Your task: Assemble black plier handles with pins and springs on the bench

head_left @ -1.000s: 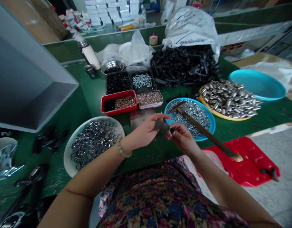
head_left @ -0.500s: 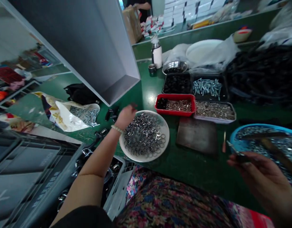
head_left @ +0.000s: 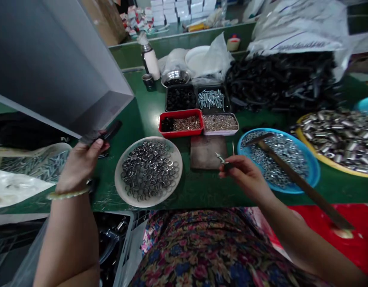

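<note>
My left hand (head_left: pixel 80 163) is closed round a black elongated part (head_left: pixel 112 130), left of the white bowl; blur hides its exact kind. Metal rings fill that round white bowl (head_left: pixel 118 185). Over the front of the bench, my right hand (head_left: pixel 246 171) pinches a small silver screw (head_left: pixel 220 158) pointing up and left, with a dark piece at its base between the fingertips. Behind the screw lies a flat metal plate (head_left: pixel 203 151). Just right of this hand is a blue basin (head_left: pixel 314 175) of small metal parts.
A hammer (head_left: pixel 297 179) lies across the blue basin, its handle jutting over the bench edge. Behind the plate stand a red tray (head_left: pixel 181 134) and other trays of small parts. A grey box (head_left: pixel 118 107) rises at left, and a yellow basin (head_left: pixel 330 161) holds metal sleeves.
The view has swung to the right. My left hand, over the left rim of the ring bowl before, is now farther left of it with the black part. My right hand still pinches the screw.
</note>
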Tool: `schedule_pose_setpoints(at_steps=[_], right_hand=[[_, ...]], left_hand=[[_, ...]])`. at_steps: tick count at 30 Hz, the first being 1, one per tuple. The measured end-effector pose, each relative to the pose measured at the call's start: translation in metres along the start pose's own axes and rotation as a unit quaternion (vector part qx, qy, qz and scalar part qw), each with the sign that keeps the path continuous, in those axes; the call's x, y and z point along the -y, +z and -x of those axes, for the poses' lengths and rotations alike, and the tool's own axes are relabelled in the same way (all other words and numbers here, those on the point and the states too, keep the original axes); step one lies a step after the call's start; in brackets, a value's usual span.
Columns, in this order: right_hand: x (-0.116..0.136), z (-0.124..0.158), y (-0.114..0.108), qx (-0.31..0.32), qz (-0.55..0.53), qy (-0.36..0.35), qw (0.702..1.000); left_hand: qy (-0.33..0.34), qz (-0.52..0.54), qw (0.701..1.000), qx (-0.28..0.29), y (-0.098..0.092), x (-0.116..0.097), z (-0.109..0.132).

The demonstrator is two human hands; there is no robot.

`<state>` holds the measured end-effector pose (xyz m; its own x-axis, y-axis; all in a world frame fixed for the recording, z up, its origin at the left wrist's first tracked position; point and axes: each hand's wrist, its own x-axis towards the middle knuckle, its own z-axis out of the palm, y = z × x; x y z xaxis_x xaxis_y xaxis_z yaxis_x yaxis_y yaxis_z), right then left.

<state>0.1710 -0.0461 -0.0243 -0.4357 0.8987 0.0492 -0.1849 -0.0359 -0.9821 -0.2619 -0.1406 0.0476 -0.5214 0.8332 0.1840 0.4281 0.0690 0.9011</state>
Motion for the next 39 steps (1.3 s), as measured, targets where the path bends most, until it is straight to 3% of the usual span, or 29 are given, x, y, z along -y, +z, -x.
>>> schedule_pose_setpoints(at_steps=[3, 6, 9, 11, 13, 16, 19, 22, 24, 26, 29, 32, 36, 39], right_hand=[[0.006, 0.0, 0.007, 0.046, 0.077, -0.054, 0.994], [0.01, 0.004, 0.008, 0.066, 0.233, -0.137, 0.96], [0.015, 0.008, 0.003, 0.086, 0.387, -0.228, 0.889], [0.018, 0.01, 0.0, 0.084, 0.433, -0.265, 0.858], [0.019, 0.012, -0.002, 0.07, 0.447, -0.279, 0.847], [0.014, 0.012, -0.002, 0.05, 0.432, -0.27, 0.859], [0.006, 0.013, -0.003, 0.022, 0.344, -0.203, 0.916], [0.002, 0.016, -0.008, 0.029, 0.199, -0.11, 0.973], [0.003, 0.018, -0.014, 0.07, 0.19, -0.088, 0.975], [0.007, 0.019, -0.02, 0.115, 0.244, -0.09, 0.959], [0.01, 0.022, -0.023, 0.149, 0.242, -0.058, 0.957], [0.007, 0.024, -0.02, 0.155, 0.2, -0.028, 0.967], [0.004, 0.026, -0.013, 0.181, 0.257, -0.061, 0.947], [0.005, 0.026, -0.007, 0.189, 0.182, -0.012, 0.965]], left_hand=[[0.03, 0.198, 0.977, 0.067, 0.046, -0.046, 0.006], [-0.027, 0.367, 0.915, 0.163, 0.112, -0.075, 0.024], [-0.146, 0.413, 0.872, 0.22, 0.174, -0.079, 0.044], [-0.212, 0.411, 0.853, 0.242, 0.205, -0.077, 0.056], [-0.257, 0.415, 0.84, 0.235, 0.227, -0.077, 0.066], [-0.297, 0.415, 0.831, 0.222, 0.249, -0.082, 0.079], [-0.304, 0.395, 0.834, 0.238, 0.26, -0.088, 0.086], [-0.268, 0.36, 0.849, 0.278, 0.259, -0.088, 0.085], [-0.223, 0.309, 0.863, 0.331, 0.255, -0.084, 0.082], [-0.172, 0.246, 0.876, 0.378, 0.249, -0.078, 0.078], [-0.106, 0.192, 0.884, 0.413, 0.242, -0.069, 0.075], [-0.076, 0.195, 0.875, 0.436, 0.236, -0.06, 0.076], [-0.037, 0.182, 0.868, 0.461, 0.23, -0.054, 0.078], [-0.01, 0.178, 0.859, 0.48, 0.226, -0.054, 0.08]])
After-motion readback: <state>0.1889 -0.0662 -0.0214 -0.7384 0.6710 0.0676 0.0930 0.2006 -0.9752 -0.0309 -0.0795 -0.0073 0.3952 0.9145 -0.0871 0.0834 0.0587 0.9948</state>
